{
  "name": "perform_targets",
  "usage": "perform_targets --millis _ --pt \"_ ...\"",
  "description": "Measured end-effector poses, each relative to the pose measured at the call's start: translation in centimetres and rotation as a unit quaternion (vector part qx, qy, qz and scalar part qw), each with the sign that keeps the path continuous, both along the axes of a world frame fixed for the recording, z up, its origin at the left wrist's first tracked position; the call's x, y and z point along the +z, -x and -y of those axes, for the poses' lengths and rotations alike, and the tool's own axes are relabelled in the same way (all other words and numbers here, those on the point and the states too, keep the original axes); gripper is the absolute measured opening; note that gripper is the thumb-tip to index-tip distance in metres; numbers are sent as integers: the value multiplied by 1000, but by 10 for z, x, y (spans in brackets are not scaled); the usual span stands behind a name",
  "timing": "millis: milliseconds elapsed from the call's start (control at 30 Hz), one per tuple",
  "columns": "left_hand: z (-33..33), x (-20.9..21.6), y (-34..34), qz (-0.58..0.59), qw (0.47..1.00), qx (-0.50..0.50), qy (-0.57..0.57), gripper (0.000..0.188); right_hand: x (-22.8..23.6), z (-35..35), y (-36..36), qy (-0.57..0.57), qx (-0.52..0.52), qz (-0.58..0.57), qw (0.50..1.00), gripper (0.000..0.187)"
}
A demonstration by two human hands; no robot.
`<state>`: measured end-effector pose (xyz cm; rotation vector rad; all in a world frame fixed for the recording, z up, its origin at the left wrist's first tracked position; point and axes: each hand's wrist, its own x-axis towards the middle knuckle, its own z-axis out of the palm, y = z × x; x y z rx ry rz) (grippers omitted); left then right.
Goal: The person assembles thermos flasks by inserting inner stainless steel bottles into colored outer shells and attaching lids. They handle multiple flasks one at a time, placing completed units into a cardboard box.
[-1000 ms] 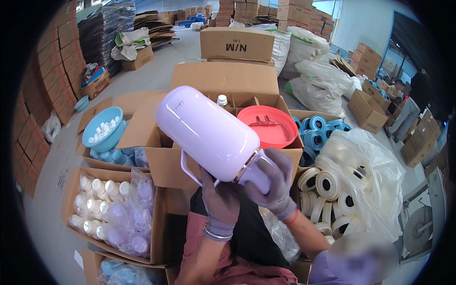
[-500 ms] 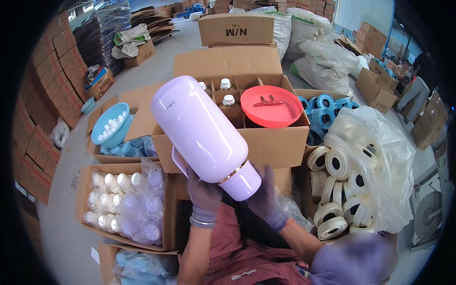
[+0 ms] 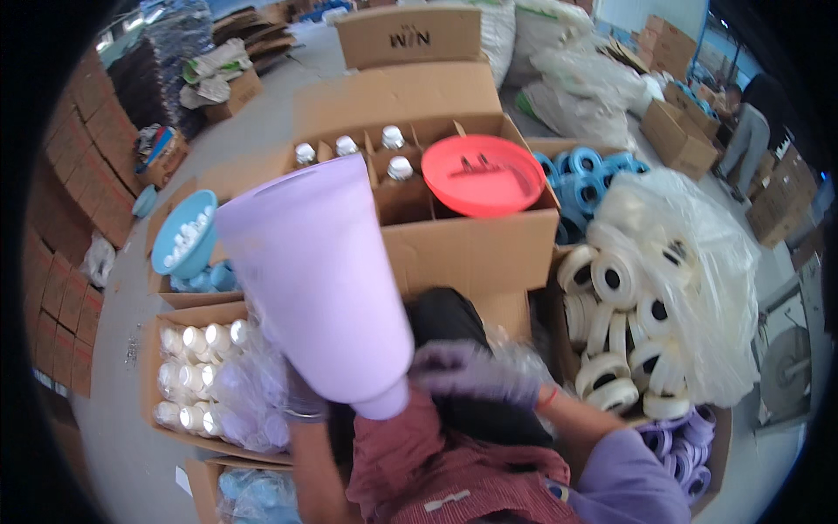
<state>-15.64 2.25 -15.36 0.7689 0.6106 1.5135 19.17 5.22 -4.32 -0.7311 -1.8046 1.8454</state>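
A large lavender thermos flask [image 3: 319, 279] hangs over my lap, smeared by motion. It is tilted, with its wide base up toward the far left and its narrow neck end [image 3: 384, 402] down near me. My left hand [image 3: 303, 397], in a purple glove, holds it from the left side; the fingers are mostly hidden behind the flask. Also gloved, my right hand [image 3: 476, 371] is beside the neck end, fingers stretched toward it. Whether those fingertips touch the flask I cannot tell.
Ahead stands a divided carton [image 3: 471, 253] with silver-capped bottles [image 3: 399, 168] and a red bowl [image 3: 484, 175] on top. White caps fill a box [image 3: 196, 367] at left, near a blue basin [image 3: 185, 236]. Cream rings [image 3: 611, 279] fill a box at right; purple rings [image 3: 685, 454] lie nearer.
The flask has swung left and nearer me, its base coming up. My left hand moved left with it. My right hand shifted slightly left, staying by the neck end. The view turned a little.
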Motion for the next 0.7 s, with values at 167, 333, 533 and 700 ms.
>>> perform_targets --millis 167,333,533,700 --pt "29 74 4 -343 933 81 68 33 53 -97 -64 -158 -291 75 940 29" --pt "28 83 -10 -416 900 72 107 35 73 -263 -68 -515 -254 345 742 31" --pt "29 81 -27 -412 897 102 125 38 16 -345 -55 -519 -174 525 651 30" --pt "31 60 -14 -363 918 93 133 41 74 -249 -31 -305 -270 120 905 28"
